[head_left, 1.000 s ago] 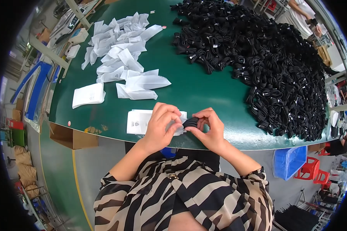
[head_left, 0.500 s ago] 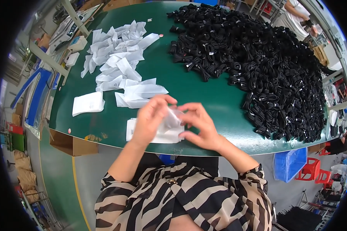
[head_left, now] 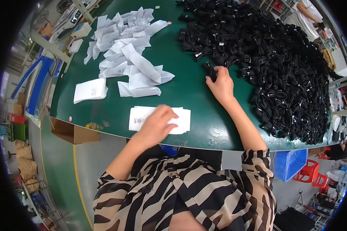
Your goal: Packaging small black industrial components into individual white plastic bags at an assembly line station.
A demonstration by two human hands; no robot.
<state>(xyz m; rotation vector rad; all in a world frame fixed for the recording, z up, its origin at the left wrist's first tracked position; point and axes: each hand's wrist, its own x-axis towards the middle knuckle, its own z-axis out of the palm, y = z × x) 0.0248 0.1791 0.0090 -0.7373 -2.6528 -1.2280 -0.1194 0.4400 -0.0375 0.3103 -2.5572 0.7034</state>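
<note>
A bundled black cable (head_left: pixel 209 71) lies at the left edge of the big cable heap, and my right hand (head_left: pixel 222 85) is closed on it with thumb and fingers. My left hand (head_left: pixel 157 124) is over a stack of flat white bags (head_left: pixel 183 120) near the table's front edge. Its fingers are slightly curled and blurred, with the thumb apart from the index finger; nothing shows between them. Beyond the left hand is a loose pile of plump pale bags (head_left: pixel 142 65), the nearest one (head_left: pixel 140 91) lying crosswise.
A heap of bundled black cables (head_left: pixel 266 65) covers the right of the green table (head_left: pixel 196 127). A second stack of white bags (head_left: pixel 90 90) sits at the left. An open cardboard box (head_left: pixel 75 131) stands below the left edge, a blue bin (head_left: pixel 290 164) below the right.
The translucent bag between my hands has left them, and another bag now lies across the pale pile. My right hand has gone far right to a cable; my left is over the stack.
</note>
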